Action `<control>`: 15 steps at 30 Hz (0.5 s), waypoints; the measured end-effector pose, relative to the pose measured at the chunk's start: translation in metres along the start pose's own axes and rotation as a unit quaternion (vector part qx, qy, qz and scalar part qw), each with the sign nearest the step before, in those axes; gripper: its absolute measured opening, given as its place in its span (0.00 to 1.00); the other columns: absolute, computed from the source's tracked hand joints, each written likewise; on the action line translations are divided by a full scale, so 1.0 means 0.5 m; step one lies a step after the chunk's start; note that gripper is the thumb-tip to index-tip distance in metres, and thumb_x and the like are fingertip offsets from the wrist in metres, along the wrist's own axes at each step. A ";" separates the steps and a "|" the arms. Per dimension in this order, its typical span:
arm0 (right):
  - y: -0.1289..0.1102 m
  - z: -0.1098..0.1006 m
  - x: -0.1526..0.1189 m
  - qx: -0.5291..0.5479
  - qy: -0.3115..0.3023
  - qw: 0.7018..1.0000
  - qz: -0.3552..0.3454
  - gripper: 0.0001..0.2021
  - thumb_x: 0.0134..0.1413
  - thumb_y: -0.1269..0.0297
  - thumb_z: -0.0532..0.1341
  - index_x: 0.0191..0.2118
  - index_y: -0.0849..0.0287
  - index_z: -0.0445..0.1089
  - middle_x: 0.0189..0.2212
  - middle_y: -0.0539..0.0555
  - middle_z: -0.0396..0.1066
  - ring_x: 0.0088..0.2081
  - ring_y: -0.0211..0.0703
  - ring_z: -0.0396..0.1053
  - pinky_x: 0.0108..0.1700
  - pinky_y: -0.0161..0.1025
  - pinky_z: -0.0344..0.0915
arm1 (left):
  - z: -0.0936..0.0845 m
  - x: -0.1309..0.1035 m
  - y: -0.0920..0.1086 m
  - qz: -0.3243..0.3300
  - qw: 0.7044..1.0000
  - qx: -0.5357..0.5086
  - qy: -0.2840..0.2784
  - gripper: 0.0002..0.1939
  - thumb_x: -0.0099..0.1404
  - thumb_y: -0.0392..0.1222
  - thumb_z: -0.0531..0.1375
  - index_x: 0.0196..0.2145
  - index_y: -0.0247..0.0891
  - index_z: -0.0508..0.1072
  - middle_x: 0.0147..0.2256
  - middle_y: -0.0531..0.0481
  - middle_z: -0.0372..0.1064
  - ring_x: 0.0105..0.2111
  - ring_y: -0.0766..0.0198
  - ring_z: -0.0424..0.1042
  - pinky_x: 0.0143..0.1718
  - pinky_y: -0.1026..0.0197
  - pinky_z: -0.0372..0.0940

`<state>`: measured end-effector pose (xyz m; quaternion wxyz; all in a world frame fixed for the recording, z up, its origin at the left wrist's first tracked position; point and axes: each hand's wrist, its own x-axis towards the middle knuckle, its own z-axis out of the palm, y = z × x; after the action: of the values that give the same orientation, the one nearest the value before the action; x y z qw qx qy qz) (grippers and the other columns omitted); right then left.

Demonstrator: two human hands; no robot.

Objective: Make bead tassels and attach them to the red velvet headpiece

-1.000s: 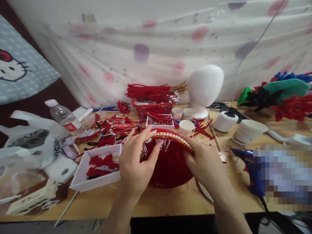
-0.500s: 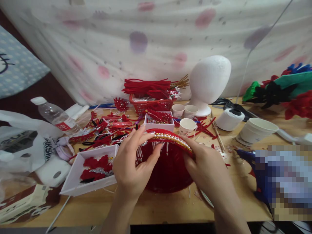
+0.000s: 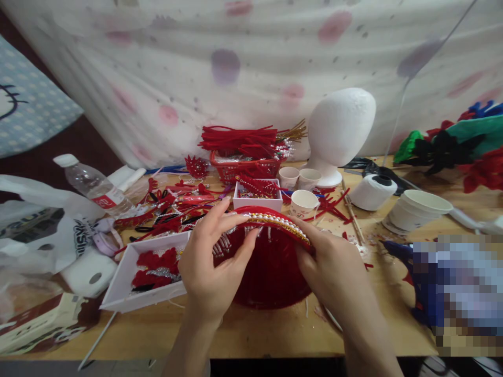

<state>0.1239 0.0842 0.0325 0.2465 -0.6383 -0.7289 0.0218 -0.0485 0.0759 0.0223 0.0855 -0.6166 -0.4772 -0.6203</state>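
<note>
A curved red band [image 3: 275, 219], edged with white pearls and gold trim, arches between my hands. My right hand [image 3: 333, 262] is closed around its right end, thumb underneath. Thumb and fingers of my left hand [image 3: 210, 256] pinch the band's left part, fingers on top and thumb below. Short bead strands [image 3: 222, 245] hang from the band beside my left palm. Beneath it is a dark red, glossy rounded thing [image 3: 271, 280]; I cannot tell whether it is joined to the band.
Left of my hands lies a white box [image 3: 118, 283] with red pieces. Behind stand a smaller bead box [image 3: 257, 203], paper cups [image 3: 304, 203], a red basket [image 3: 247, 170] and a white foam head [image 3: 341, 131]. A thread cone [image 3: 371, 192] and a blue glue gun [image 3: 422, 293] are at right.
The view has shifted slightly. My left hand has moved a little left and down along the band; my right hand keeps its hold.
</note>
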 end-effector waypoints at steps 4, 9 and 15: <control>-0.001 0.002 -0.001 -0.009 0.007 1.000 -0.003 0.26 0.55 0.72 0.54 0.58 0.53 0.74 0.36 0.59 0.83 0.36 0.60 0.81 0.32 0.45 0.68 | 0.001 0.002 0.000 -0.018 1.000 -0.010 0.001 0.14 0.60 0.34 0.69 0.44 0.39 0.77 0.52 0.49 0.75 0.48 0.60 0.79 0.53 0.56 0.74; 0.001 0.003 -0.002 -0.013 0.013 1.000 -0.014 0.25 0.56 0.72 0.54 0.57 0.53 0.75 0.35 0.59 0.83 0.34 0.60 0.81 0.31 0.44 0.67 | 0.005 -0.003 -0.009 -0.027 0.999 -0.027 0.005 0.28 0.60 0.34 0.70 0.56 0.38 0.70 0.44 0.48 0.80 0.48 0.56 0.79 0.53 0.51 0.75; -0.002 -0.001 0.001 -0.004 0.002 1.000 -0.002 0.27 0.54 0.73 0.54 0.57 0.49 0.75 0.34 0.58 0.83 0.35 0.60 0.81 0.31 0.44 0.67 | 0.003 0.002 -0.011 0.005 1.000 -0.020 -0.009 0.20 0.61 0.34 0.68 0.51 0.39 0.72 0.45 0.48 0.79 0.46 0.56 0.80 0.54 0.50 0.74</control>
<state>0.1230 0.0843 0.0336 0.2454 -0.6378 -0.7298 0.0168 -0.0516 0.0802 0.0199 0.0715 -0.6259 -0.4623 -0.6240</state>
